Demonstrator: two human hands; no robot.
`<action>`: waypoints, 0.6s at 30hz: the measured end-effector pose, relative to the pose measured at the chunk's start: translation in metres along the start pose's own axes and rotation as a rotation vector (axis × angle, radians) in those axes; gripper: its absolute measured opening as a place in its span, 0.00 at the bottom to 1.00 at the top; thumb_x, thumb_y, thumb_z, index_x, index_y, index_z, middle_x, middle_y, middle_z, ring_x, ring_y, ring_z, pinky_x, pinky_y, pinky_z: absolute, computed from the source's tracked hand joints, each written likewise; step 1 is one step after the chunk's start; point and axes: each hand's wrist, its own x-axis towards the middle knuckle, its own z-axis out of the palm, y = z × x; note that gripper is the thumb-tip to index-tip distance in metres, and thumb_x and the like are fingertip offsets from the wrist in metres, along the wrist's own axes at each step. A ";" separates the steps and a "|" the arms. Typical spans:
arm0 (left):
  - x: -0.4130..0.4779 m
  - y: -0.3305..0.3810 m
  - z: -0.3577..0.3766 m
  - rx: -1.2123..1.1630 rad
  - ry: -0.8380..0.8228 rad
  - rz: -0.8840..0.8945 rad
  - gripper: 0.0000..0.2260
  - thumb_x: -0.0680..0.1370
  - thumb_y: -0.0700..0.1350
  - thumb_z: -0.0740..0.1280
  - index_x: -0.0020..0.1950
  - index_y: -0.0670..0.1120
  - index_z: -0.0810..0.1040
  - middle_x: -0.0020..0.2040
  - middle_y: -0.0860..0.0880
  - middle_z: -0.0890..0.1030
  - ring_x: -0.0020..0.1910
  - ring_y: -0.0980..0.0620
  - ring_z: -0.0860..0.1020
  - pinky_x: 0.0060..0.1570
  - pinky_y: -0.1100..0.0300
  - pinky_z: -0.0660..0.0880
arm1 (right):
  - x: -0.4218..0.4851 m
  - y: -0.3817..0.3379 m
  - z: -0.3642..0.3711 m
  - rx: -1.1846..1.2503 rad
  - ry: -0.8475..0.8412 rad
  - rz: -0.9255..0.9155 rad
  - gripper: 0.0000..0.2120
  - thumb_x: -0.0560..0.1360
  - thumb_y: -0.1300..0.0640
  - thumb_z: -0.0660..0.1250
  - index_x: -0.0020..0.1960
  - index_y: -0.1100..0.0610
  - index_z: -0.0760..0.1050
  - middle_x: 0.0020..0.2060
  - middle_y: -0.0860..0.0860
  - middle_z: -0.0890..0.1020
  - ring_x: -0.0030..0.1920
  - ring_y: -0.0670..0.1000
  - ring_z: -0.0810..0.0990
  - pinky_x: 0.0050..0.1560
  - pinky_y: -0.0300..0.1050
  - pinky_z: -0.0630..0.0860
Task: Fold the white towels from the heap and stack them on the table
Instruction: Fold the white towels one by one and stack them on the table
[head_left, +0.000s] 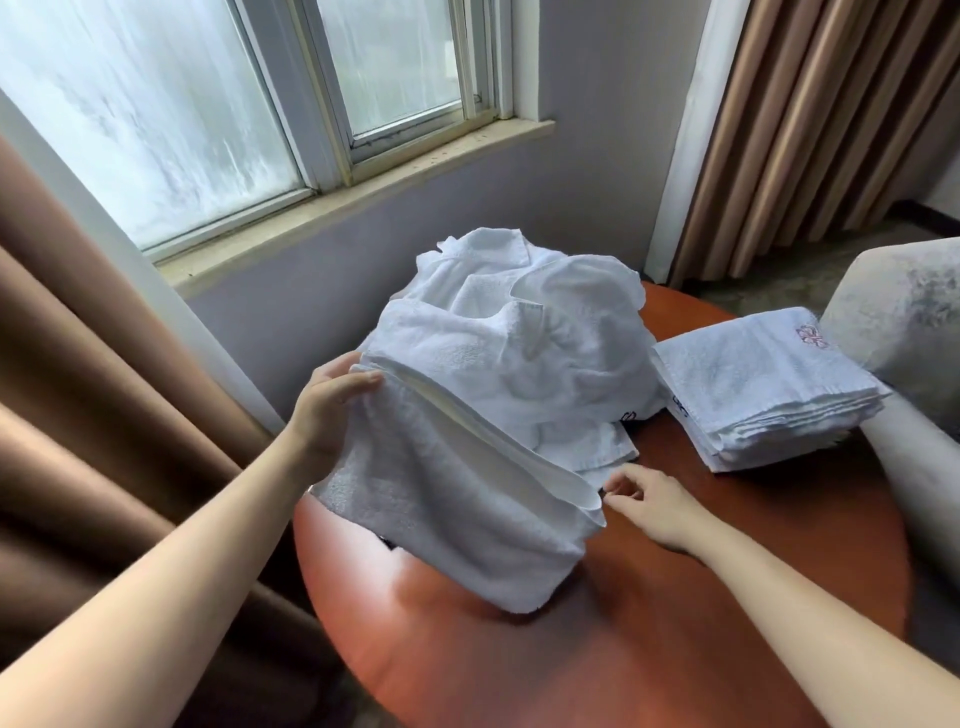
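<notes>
Frosted window (182, 119) w/ stone sill (363, 192), grey wall (571, 208), brown curtains (810, 119), armchair (893, 322)

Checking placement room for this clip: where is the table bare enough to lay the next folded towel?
Bare table lies near the front edge, below the held towel, and in a strip between the right hand and the folded stack. The far side is crowded by the heap.

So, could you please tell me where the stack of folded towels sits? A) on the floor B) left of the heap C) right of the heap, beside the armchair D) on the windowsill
C: the stack of folded towels lies on the table to the right of the heap, next to the grey armchair.
</notes>
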 end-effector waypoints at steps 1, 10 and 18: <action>0.001 0.001 0.003 0.001 -0.017 0.012 0.09 0.66 0.38 0.64 0.37 0.47 0.84 0.33 0.48 0.81 0.32 0.52 0.79 0.35 0.63 0.76 | 0.002 -0.001 0.009 0.118 -0.016 0.083 0.03 0.77 0.57 0.66 0.47 0.49 0.74 0.47 0.48 0.80 0.48 0.52 0.80 0.43 0.42 0.74; 0.000 -0.001 -0.007 0.051 -0.059 0.026 0.06 0.66 0.39 0.67 0.38 0.46 0.83 0.34 0.47 0.80 0.33 0.51 0.79 0.36 0.62 0.76 | 0.008 -0.009 0.038 0.489 -0.041 0.385 0.04 0.74 0.65 0.64 0.43 0.59 0.76 0.41 0.56 0.79 0.38 0.51 0.80 0.36 0.46 0.83; -0.010 -0.035 -0.048 0.424 0.003 0.020 0.17 0.67 0.55 0.67 0.46 0.42 0.77 0.39 0.51 0.78 0.39 0.55 0.74 0.42 0.57 0.70 | 0.028 -0.027 -0.019 -0.286 0.300 0.117 0.10 0.76 0.63 0.58 0.52 0.58 0.76 0.53 0.61 0.79 0.54 0.64 0.77 0.50 0.50 0.72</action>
